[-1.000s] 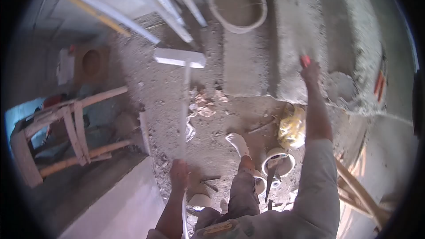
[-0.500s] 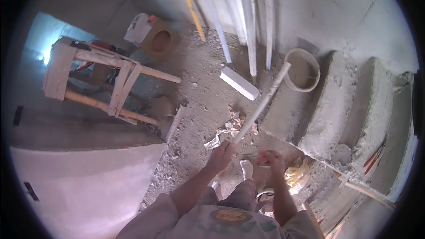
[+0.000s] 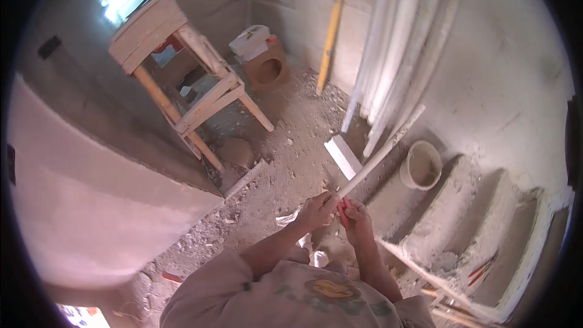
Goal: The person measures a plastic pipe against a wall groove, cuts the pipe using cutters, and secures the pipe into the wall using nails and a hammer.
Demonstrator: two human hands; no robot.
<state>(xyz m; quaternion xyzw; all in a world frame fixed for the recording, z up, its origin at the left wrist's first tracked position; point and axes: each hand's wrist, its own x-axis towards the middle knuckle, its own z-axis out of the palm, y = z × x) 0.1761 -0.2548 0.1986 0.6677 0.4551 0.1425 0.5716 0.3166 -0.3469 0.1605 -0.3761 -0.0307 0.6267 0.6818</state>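
My left hand (image 3: 318, 211) is closed around the near end of a long white pipe (image 3: 382, 155), which slants up and to the right, away from me. Close beside it, my right hand (image 3: 358, 221) grips a red-handled tool (image 3: 344, 210) right by that end of the pipe. The tool's working end is mostly hidden by the hands and pipe, so I cannot tell its exact kind or whether it touches the pipe.
A wooden trestle (image 3: 209, 104) stands at left, beyond a low plastered wall (image 3: 109, 194). A bucket (image 3: 420, 167) sits by rough steps (image 3: 437, 212) at right. Pipes (image 3: 398, 42) and a yellow level (image 3: 330, 45) lean on the wall. A white block (image 3: 343, 156) lies on the rubble floor.
The view has turned and shifted. My right hand has brought the red-handled tool up from below to the pipe's near end, close to my left hand, which keeps its hold on the pipe.
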